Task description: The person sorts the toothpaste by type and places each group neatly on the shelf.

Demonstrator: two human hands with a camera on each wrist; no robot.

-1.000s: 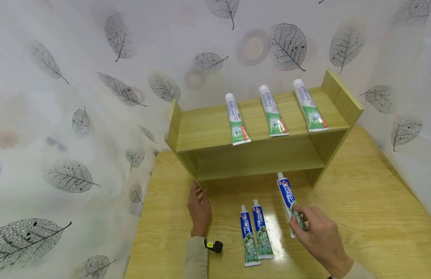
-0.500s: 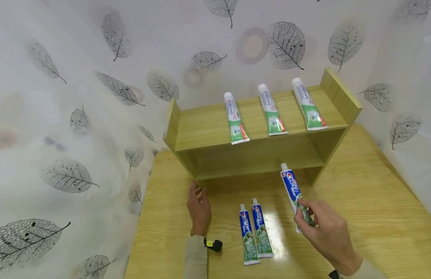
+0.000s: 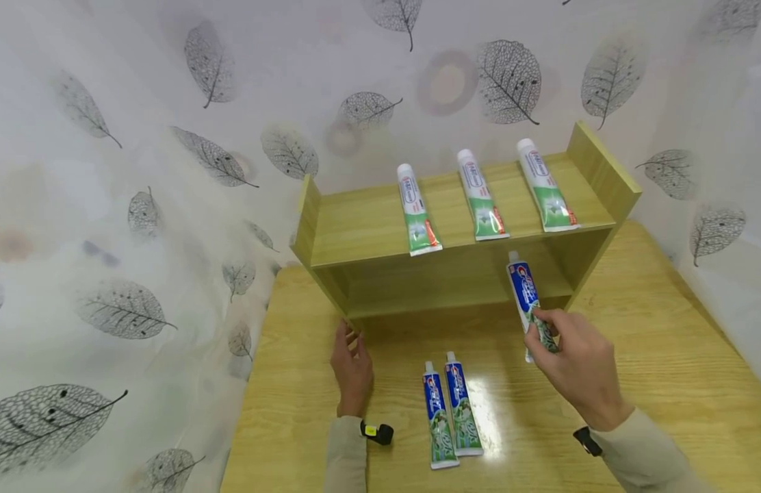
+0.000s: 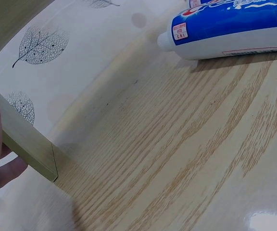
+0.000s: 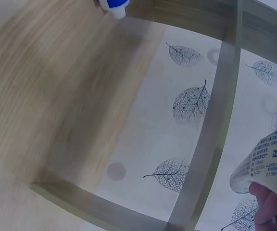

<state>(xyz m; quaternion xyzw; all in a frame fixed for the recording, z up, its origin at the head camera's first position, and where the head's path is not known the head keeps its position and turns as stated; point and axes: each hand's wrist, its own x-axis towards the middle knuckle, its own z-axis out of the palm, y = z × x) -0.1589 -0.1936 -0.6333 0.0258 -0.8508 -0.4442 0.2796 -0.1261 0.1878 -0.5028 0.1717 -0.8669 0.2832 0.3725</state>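
Observation:
My right hand (image 3: 577,363) pinches a blue-and-green toothpaste tube (image 3: 524,284) near its lower end, fingers on one edge and thumb on the other. The tube's white cap points away from me, overlapping the lower opening of the wooden shelf (image 3: 356,222). In the right wrist view the tube's white printed back (image 5: 268,163) shows above the fingers. My left hand (image 3: 352,370) grips the bottom of the shelf's left side panel (image 4: 32,149), with fingers on both sides of it. Two matching toothpaste tubes (image 3: 441,421) lie side by side on the table between the hands.
Three white-and-green toothpaste tubes (image 3: 482,198) lie spaced apart on the upper shelf board, crimped ends at its front edge. The lower board (image 3: 430,298) sits beneath it, raised above the wooden table (image 3: 288,411). A leaf-patterned wall covering (image 3: 294,82) stands behind and at the sides.
My right hand has lifted the toothpaste tube and carried it forward and slightly right, from in front of the shelf to its lower opening. The left hand stays on the side panel.

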